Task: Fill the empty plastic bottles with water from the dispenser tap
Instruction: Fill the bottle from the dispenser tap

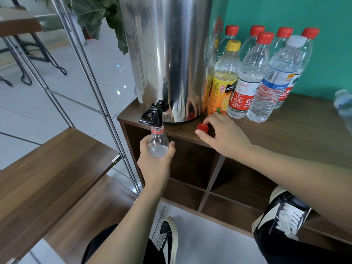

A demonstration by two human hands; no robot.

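In the one head view, the relation that matters sits just left of centre: the plastic bottle (158, 142) stands upright with its long axis running up the frame, its open neck directly beneath the black tap (155, 114) at the foot of the steel dispenser (167, 54); neck and spout look to be touching or nearly so, though I cannot tell which; I see no stream of water, and the tap lever has no hand on it. The left hand (155, 164) comes up from the bottom of the frame and grips the bottle round its lower body, fingers (171, 147) curled on the right side and thumb on the left; the bottle looks clear and largely empty from here, though how much is in it I cannot tell. To the right, on the brown cabinet top (285, 130), the right hand (224, 134) rests palm down with its fingertips loosely curled over a red cap (202, 127); it touches the cap, but whether it pinches it I cannot make out; that hand is the free one, and it lies right of the tap and slightly lower in the frame, so I judge it the one to reach across and work the lever. In the upper right, the capped bottles (266, 73) stand clustered just beside the dispenser, a yellow-capped juice bottle (222, 80) nearest it; a further bottle (344, 103) shows blurred at the right edge.
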